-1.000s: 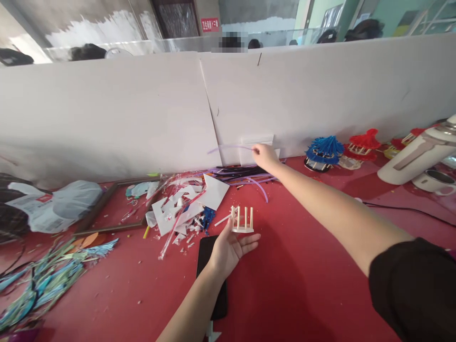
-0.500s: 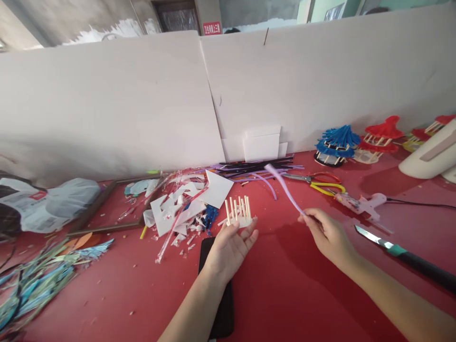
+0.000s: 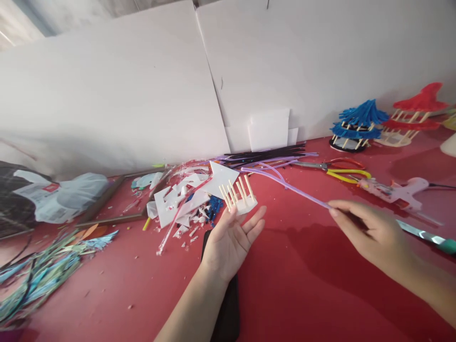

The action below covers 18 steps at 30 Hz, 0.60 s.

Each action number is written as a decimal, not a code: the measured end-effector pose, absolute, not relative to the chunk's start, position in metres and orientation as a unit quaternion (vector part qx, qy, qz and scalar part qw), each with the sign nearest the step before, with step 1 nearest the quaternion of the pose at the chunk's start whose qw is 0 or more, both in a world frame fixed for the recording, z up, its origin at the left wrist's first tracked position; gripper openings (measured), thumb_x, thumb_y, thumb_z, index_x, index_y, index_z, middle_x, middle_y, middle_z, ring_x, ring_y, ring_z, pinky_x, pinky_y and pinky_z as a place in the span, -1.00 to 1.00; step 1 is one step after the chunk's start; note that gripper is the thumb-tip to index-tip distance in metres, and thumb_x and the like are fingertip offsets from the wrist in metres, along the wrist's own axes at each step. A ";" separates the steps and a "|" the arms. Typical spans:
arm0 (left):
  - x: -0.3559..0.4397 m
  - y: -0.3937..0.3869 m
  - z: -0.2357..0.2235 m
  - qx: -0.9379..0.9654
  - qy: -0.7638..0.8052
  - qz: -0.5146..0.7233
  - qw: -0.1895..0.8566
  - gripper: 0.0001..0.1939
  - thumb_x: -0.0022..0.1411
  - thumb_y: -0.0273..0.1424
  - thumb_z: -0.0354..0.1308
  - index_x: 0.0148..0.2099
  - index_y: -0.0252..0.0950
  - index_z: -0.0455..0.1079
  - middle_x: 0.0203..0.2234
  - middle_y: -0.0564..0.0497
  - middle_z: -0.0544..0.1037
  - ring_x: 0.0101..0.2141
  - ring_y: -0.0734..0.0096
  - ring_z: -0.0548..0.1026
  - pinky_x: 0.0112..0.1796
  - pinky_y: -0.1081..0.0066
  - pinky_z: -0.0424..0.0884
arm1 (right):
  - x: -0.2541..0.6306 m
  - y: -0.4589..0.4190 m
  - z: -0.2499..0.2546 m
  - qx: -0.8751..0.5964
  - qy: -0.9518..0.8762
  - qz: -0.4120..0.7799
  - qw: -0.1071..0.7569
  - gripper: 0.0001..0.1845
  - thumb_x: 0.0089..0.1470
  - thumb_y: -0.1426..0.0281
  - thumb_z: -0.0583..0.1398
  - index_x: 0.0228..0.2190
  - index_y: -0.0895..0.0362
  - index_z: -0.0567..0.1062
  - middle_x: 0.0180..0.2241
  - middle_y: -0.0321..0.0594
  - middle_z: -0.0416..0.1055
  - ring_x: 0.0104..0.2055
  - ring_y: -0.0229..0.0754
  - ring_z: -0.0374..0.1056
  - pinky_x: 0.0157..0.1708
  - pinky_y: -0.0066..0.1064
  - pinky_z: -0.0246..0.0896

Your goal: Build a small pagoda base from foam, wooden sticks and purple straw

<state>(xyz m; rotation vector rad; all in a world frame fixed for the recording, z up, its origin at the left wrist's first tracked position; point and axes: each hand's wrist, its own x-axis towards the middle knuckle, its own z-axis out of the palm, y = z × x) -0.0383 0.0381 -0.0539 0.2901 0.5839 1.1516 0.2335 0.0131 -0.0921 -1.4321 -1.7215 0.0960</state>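
My left hand (image 3: 233, 242) is closed on the edge of a small white base (image 3: 247, 204) with several pale wooden sticks standing up from it. The thumb lies over the near edge, and the other fingers reach underneath. Between the thumb and fingers of my right hand (image 3: 366, 232) is one end of a purple pipe cleaner (image 3: 295, 189). It stretches out to the left, its far end near a pile of black and purple pipe cleaners (image 3: 267, 156). Under my left forearm lies a black phone (image 3: 228, 308), partly hidden.
White scraps (image 3: 171, 202) litter the red table left of centre. At right are pliers (image 3: 342, 173), a glue gun (image 3: 395, 190), a knife (image 3: 427, 237), a blue-roofed model (image 3: 356, 128) and a red-roofed model (image 3: 413, 116). Teal strips (image 3: 42, 273) lie at left. A white board (image 3: 124, 90) stands behind.
My right hand has moved right with the purple pipe cleaner, which now lies lower and straighter. The stick-covered base has tilted in my left hand. The view has dipped.
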 end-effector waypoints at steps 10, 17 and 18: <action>-0.036 0.037 -0.055 0.176 0.300 0.556 0.755 -0.76 0.12 -0.46 0.24 -0.12 -0.23 0.40 -0.25 0.03 0.60 -0.17 0.28 0.58 -0.11 0.37 0.49 | 0.229 0.006 -0.081 -0.584 -0.646 0.066 0.487 -0.85 0.16 0.25 0.14 -0.33 0.02 0.47 -0.51 -0.31 0.48 -0.55 -0.25 0.39 -0.58 -0.47 0.30; -0.036 0.036 -0.056 0.161 0.310 0.536 0.768 -0.84 0.10 -0.38 0.28 -0.26 -0.27 0.40 -0.28 0.00 0.61 -0.05 0.09 0.54 -0.05 0.29 0.47 | 0.231 0.004 -0.081 -0.546 -0.717 -0.009 0.433 -0.88 0.17 0.31 0.13 -0.28 0.03 0.47 -0.54 -0.34 0.49 -0.63 -0.30 0.36 -0.62 -0.50 0.24; -0.036 0.036 -0.055 0.160 0.309 0.529 0.774 -0.84 0.09 -0.37 0.29 -0.29 -0.28 0.39 -0.28 -0.02 0.61 -0.06 0.08 0.55 -0.06 0.31 0.48 | 0.230 0.003 -0.080 -0.535 -0.725 -0.022 0.433 -0.87 0.17 0.33 0.14 -0.26 0.03 0.47 -0.51 -0.33 0.52 -0.60 -0.30 0.40 -0.58 -0.50 0.26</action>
